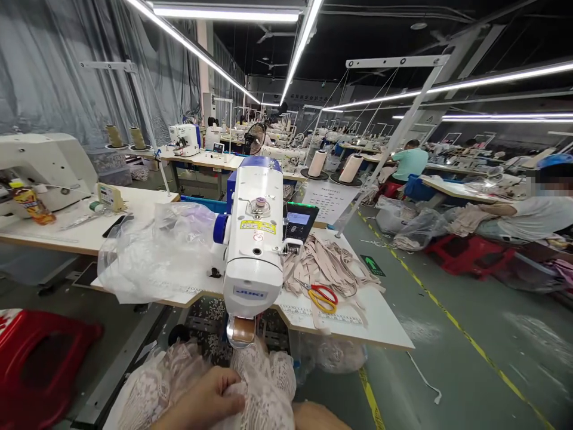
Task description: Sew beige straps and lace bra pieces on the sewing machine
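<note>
Pale lace fabric (pixel 264 388) hangs bunched beneath the head of a white and blue sewing machine (pixel 256 239), at the bottom of the view. My left hand (pixel 212 397) is closed on this fabric, its thumb and fingers pinching a fold just below the machine's front end. More of the lace lies to the left of that hand. Of my right hand (pixel 317 416) only a skin-coloured part shows at the lower edge, beside the lace; its fingers are hidden by the cloth.
Right of the machine, beige fabric strips (pixel 326 266) lie on the white table with red-and-yellow scissors (pixel 323 297). Clear plastic bags (pixel 156 251) cover the left side. A red stool (pixel 40 370) stands at lower left. Two people sit among machines at right.
</note>
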`<state>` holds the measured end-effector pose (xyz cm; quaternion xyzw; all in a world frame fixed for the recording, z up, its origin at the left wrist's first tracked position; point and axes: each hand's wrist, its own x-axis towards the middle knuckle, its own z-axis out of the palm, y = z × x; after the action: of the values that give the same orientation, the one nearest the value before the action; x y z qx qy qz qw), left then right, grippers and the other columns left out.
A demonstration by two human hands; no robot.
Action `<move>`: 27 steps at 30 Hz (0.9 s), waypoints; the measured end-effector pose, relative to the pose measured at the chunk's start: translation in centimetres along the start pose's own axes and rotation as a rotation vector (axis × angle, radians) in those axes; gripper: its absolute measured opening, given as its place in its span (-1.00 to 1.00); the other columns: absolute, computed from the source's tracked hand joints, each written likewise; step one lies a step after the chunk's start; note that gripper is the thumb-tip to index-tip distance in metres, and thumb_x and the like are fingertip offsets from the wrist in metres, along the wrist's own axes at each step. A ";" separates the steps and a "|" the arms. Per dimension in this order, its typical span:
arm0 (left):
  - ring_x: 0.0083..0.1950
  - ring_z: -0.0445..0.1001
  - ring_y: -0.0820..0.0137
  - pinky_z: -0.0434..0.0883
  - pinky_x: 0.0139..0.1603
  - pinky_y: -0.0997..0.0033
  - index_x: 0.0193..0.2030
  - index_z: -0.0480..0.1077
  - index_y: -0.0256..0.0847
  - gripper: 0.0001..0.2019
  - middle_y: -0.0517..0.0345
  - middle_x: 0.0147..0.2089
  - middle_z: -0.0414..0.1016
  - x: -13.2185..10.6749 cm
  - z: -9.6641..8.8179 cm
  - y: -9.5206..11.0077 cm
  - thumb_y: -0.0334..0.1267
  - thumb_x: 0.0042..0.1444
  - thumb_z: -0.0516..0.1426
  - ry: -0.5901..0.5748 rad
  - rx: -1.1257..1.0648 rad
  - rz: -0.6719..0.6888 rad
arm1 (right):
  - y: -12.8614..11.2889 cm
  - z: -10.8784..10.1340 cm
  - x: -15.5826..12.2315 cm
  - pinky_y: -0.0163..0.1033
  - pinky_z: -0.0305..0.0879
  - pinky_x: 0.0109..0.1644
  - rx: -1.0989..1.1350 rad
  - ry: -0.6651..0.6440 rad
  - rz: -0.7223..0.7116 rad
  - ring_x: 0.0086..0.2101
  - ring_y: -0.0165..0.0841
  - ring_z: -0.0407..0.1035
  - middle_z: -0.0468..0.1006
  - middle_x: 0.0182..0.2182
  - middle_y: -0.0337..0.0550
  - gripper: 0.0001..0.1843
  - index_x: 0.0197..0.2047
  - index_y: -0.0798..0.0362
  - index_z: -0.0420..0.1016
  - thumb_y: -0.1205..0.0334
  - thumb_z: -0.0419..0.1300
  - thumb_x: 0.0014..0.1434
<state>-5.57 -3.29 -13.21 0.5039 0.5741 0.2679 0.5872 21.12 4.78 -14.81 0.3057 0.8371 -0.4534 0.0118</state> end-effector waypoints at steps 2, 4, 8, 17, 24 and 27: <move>-0.39 0.12 0.48 0.07 -0.38 0.47 -0.51 0.13 -0.20 -0.79 0.30 -0.48 0.08 0.2 0.5 0.1 -0.24 0.04 0.10 0.050 0.084 0.064 | 0.1 0.5 1.4 -0.02 0.39 0.11 -0.030 0.045 0.075 0.11 0.13 0.40 0.51 0.14 0.05 -0.17 0.26 -0.08 0.43 -0.14 0.41 -0.07; -0.42 0.08 0.48 0.05 -0.40 0.46 -0.52 0.07 -0.19 -0.71 0.31 -0.50 0.05 0.2 1.2 0.0 -0.17 0.14 0.06 0.075 0.151 0.136 | -0.6 1.1 2.7 0.07 0.14 0.34 -0.013 0.138 0.024 0.33 0.14 0.10 0.18 0.37 0.15 0.15 0.44 -0.02 0.13 -0.25 0.43 -0.13; -0.48 0.02 0.51 0.01 -0.44 0.45 -0.53 0.05 -0.20 -0.64 0.32 -0.54 0.02 -0.2 1.5 1.0 -0.13 0.25 0.01 0.032 0.268 0.239 | -2.5 2.1 4.7 -0.03 0.17 0.29 0.095 0.168 -0.297 0.23 0.00 0.25 0.38 0.24 0.15 0.02 0.31 -0.02 0.34 -0.42 0.33 -0.10; -0.53 0.01 0.56 -0.07 -0.50 0.49 -0.63 0.11 -0.25 -0.51 0.34 -0.62 0.00 0.2 -2.3 4.0 -0.03 0.21 0.13 0.257 0.368 0.275 | -4.7 0.7 5.8 -0.33 0.10 -0.41 0.325 0.405 -0.069 -0.51 -0.43 0.23 0.37 -0.58 -0.27 -0.48 -0.46 0.08 0.41 -0.20 0.08 0.28; -0.54 0.05 0.53 0.02 -0.52 0.49 -0.53 0.29 -0.23 -0.68 0.35 -0.62 0.09 2.1 -5.5 5.5 -0.11 0.15 0.18 0.427 0.249 0.115 | -5.5 -2.1 8.3 -0.34 0.05 -0.44 0.357 0.471 0.074 -0.53 -0.45 0.18 0.30 -0.60 -0.30 -0.53 -0.52 0.06 0.34 -0.14 0.15 0.23; -0.52 0.13 0.49 0.11 -0.48 0.47 -0.55 0.26 -0.21 -0.70 0.32 -0.62 0.13 3.0 -6.0 5.2 -0.16 0.12 0.18 0.513 0.278 0.161 | -5.2 -2.8 9.3 -0.33 0.10 -0.42 0.379 0.446 0.083 -0.51 -0.43 0.21 0.31 -0.60 -0.29 -0.52 -0.52 0.06 0.35 -0.17 0.16 0.21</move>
<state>-9.25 2.92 -8.75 0.5392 0.6930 0.3511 0.3252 11.57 9.50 -12.04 0.4285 0.7063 -0.5223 -0.2112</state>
